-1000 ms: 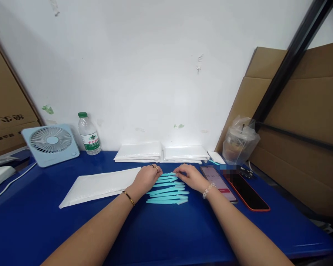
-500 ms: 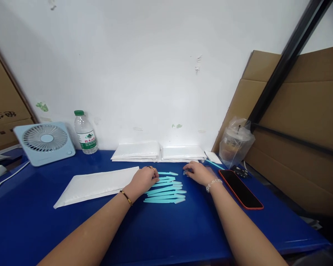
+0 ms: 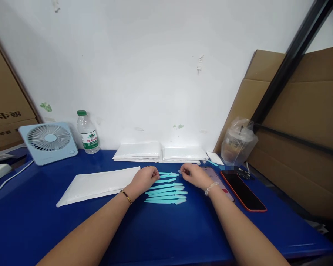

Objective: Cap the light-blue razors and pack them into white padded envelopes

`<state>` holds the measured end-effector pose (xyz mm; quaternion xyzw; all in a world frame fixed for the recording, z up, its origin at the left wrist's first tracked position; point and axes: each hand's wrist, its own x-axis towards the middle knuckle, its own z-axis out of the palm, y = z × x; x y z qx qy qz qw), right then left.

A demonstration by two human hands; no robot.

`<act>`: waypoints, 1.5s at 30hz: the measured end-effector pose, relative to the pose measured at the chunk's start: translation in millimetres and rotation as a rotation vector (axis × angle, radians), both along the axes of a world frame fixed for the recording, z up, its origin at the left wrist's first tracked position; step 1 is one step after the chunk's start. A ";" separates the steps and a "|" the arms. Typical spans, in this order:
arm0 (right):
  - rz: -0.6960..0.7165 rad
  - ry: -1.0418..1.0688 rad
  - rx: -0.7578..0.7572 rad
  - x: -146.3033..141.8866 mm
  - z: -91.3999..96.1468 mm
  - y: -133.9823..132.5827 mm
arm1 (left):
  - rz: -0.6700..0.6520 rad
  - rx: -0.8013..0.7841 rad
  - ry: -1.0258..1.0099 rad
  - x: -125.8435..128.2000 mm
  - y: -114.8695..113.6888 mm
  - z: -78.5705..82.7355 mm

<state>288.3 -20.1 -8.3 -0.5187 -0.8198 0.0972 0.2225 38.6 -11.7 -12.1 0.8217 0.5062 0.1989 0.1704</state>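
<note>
Several teal eyebrow razors [image 3: 166,193] lie side by side on the blue table, their blade ends to the right. My left hand [image 3: 146,178] pinches the handle end of one razor [image 3: 168,174] at the far end of the row. Just right of that razor's tip, my right hand [image 3: 193,174] has thumb and fingers closed on a small clear plastic piece [image 3: 180,172], too small to make out well. Left of my left hand lies a white padded envelope [image 3: 97,184].
Stacked white envelopes [image 3: 138,151] lie against the wall. A blue fan [image 3: 48,142] and a water bottle [image 3: 88,133] stand at back left. To the right are a phone [image 3: 242,190], another phone [image 3: 211,173] partly under my right arm, and a bagged drink cup [image 3: 237,144].
My right hand has moved left, toward the razor tips, and uncovers more of the phone beside it. The razors near my left fingers have shifted slightly. The camera view has turned a little left.
</note>
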 end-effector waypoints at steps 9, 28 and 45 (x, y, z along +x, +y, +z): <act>0.143 0.089 -0.054 -3.6 3.6 -4.6 | 0.004 0.019 0.004 1.7 -3.6 4.8; -0.071 -0.062 -0.147 43.9 9.2 0.4 | -0.171 0.089 0.163 0.6 -6.3 6.6; 0.219 0.025 -0.068 4.1 1.6 -1.3 | -0.237 0.153 0.166 -1.2 -1.4 4.1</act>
